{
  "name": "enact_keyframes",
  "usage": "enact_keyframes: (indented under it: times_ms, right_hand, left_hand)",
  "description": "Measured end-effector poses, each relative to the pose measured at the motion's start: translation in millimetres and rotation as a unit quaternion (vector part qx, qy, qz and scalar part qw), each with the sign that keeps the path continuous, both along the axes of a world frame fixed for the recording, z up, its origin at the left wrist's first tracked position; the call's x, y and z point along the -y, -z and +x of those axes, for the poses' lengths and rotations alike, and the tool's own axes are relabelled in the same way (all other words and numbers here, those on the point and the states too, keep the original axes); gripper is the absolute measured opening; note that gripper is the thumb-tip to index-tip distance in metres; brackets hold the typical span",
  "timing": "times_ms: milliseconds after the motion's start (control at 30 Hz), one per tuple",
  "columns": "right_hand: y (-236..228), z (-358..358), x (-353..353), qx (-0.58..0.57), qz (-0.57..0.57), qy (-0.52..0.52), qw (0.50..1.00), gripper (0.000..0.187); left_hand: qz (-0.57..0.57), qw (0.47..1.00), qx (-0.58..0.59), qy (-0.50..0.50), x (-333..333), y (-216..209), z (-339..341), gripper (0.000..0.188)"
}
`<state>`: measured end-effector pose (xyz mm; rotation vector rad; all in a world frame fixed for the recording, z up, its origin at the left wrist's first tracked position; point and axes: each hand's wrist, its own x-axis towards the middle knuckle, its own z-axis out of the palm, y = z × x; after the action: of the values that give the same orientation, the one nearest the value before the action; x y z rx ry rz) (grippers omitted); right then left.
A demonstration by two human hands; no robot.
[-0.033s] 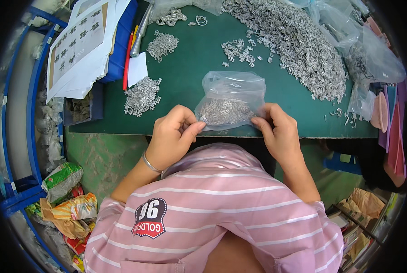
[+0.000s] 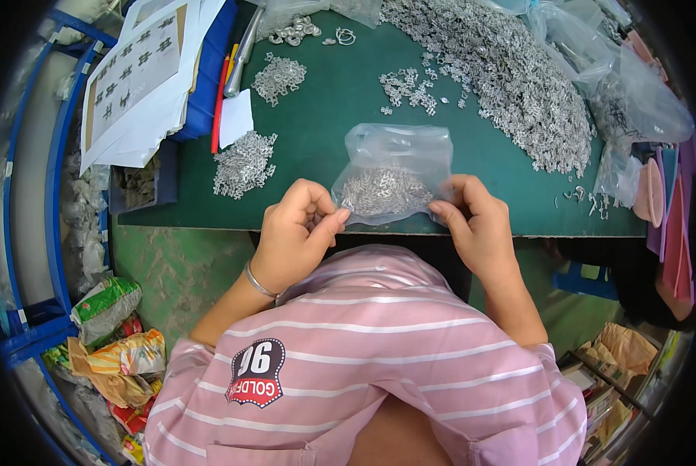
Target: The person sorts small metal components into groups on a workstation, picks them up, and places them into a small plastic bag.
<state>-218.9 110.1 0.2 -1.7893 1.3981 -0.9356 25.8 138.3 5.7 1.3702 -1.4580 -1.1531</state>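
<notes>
A clear plastic bag (image 2: 398, 149) lies at the near edge of the green table, its lower part filled with small silvery metal pieces (image 2: 384, 190). My left hand (image 2: 300, 233) pinches the bag's lower left corner between thumb and bent fingers; a metal bangle circles that wrist. At the lower right corner, my right hand (image 2: 472, 221) grips the plastic the same way. The bag's upper end lies flat and wrinkled, pointing away from me. Whether its mouth is sealed, I cannot tell.
A large heap of metal pieces (image 2: 519, 97) covers the far right of the table (image 2: 324, 116). Smaller piles (image 2: 243, 165) lie left, beside a red pencil (image 2: 218, 116), a blue bin (image 2: 208, 74) and printed sheets (image 2: 134, 70). Plastic bags (image 2: 647, 97) crowd the right edge. A blue rack (image 2: 62, 179) stands left.
Hardly anything differs. The bag's upper end has shifted very slightly, and both hands keep their hold on its lower corners.
</notes>
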Motion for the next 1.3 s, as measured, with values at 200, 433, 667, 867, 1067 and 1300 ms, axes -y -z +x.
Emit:
enact_keyframes:
  times_ms: [200, 433, 667, 867, 1067, 1300]
  right_hand:
    - [-32, 1, 11, 0.271, 0.168, 0.009, 0.948, 0.033]
    - [-30, 13, 19, 0.379, 0.150, -0.008, 0.913, 0.028]
    - [-16, 7, 36, 0.256, 0.086, -0.029, 0.962, 0.018]
    - [-4, 17, 121, -0.146, -0.356, -0.207, 0.900, 0.019]
    - [20, 26, 168, -0.224, -0.407, -0.294, 0.835, 0.018]
    - [11, -35, 189, -0.377, -0.399, -0.121, 0.827, 0.021]
  left_hand:
    - [0.053, 0.968, -0.243, -0.046, -10, -21, -1, 0.017]
    - [0.131, 0.916, -0.369, -0.087, 5, -24, 0, 0.013]
    - [0.120, 0.919, -0.362, -0.101, 1, -15, 6, 0.012]
    - [0.147, 0.917, -0.355, -0.104, -3, -12, 3, 0.014]
    - [0.155, 0.914, -0.362, -0.099, -7, -8, 9, 0.015]
    - [0.185, 0.918, -0.342, -0.081, -2, -6, 15, 0.016]
